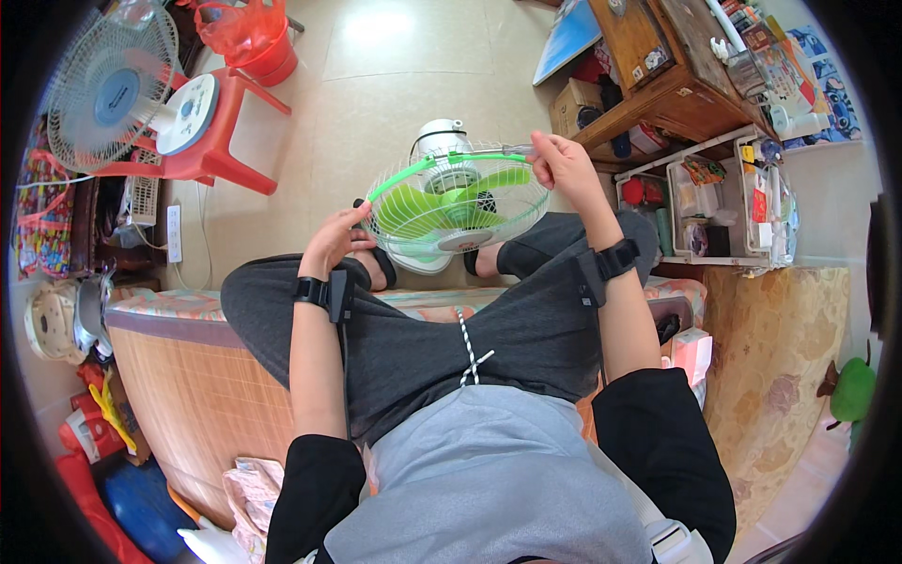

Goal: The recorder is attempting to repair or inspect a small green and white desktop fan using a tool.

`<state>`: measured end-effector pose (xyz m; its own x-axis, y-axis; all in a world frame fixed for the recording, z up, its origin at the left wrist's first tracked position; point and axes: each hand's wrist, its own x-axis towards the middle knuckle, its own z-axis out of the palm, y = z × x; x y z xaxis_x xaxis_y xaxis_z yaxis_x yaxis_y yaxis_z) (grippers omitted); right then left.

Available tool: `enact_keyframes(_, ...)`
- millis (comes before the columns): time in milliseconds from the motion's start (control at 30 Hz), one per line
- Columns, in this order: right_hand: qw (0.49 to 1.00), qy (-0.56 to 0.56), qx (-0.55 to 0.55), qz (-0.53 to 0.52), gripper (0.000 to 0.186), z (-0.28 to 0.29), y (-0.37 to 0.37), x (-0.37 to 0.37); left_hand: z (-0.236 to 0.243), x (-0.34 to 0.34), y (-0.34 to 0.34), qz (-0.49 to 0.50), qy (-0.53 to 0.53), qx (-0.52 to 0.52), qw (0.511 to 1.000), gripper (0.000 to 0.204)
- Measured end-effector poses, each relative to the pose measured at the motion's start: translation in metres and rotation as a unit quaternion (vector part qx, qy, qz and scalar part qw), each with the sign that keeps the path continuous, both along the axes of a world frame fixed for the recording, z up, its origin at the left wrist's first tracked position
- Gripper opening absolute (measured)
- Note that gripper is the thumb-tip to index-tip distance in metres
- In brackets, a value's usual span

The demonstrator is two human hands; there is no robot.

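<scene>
Green-bladed fan (458, 202) sits between my knees, standing on the floor (376, 103) at about 12 o'clock from my lap, face tilted up at me.

Status as I read it:
- Front wire guard (413, 226) looks still seated on the fan; the green rim band (413, 171) runs along its upper left edge.
- Blades are still on the hub behind the wires. Nothing lies loose beside it that I can see.
- White motor housing (442, 136) sticks out behind, at 12 o'clock of the guard.
- So my judgement: early stage, guard work in hand, nothing taken off yet.

Hands:
- Left hand (331, 240) at the guard's 9 o'clock edge, fingers curled, touching the rim. Whether they clamp it or only steady it, I cannot tell.
- Right hand (562, 162) at the guard's 2 o'clock edge, fingers closed around a thin pale tool (515, 148) whose tip points at the rim. Kind of tool too small to tell.

Counts:
- Fans: two. The green one I'm on, plus a white and blue one (111, 89) at 10 o'clock, well apart, on a red plastic stool (221, 141).
- Hands: two, both mine, a black wrist strap on each.
- Green blades: at least three visible through the wires, exact count unclear.
- Tools in hand: one.
- Red bucket (263, 47): one, behind the stool.
</scene>
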<state>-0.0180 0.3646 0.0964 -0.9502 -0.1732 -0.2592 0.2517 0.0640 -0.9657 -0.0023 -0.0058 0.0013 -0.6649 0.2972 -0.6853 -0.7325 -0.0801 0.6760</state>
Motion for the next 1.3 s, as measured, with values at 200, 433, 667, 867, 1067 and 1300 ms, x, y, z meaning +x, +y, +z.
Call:
enact_keyframes(200, 0.997, 0.031, -0.059, -0.042, 0.024, -0.006, -0.012, 0.003, -0.004, -0.002, -0.003, -0.013, -0.003, 0.026, 1.0, 0.046)
enact_keyframes(433, 0.968, 0.066, -0.238, -0.038, 0.018, 0.013, -0.023, 0.005, -0.002, -0.001, -0.001, -0.006, -0.002, 0.011, 1.0, 0.044)
enact_keyframes(667, 0.976, 0.08, -0.203, -0.026, 0.022, 0.011, -0.022, 0.002, -0.002, 0.0, -0.002, -0.003, -0.001, 0.009, 1.0, 0.042)
enact_keyframes(867, 0.986, 0.102, -0.067, -0.114, 0.025, -0.003, -0.019, 0.0, -0.003, -0.001, -0.002, -0.007, 0.002, 0.01, 1.0, 0.037)
enact_keyframes(1067, 0.986, 0.035, 0.12, -0.112, 0.032, 0.002, -0.019, 0.004, -0.003, -0.001, -0.003, -0.004, 0.003, 0.01, 1.0, 0.036)
enact_keyframes(1300, 0.989, 0.127, -0.044, -0.07, 0.021, -0.002, -0.024, 0.006, -0.003, -0.002, -0.003, -0.007, -0.006, 0.005, 1.0, 0.039)
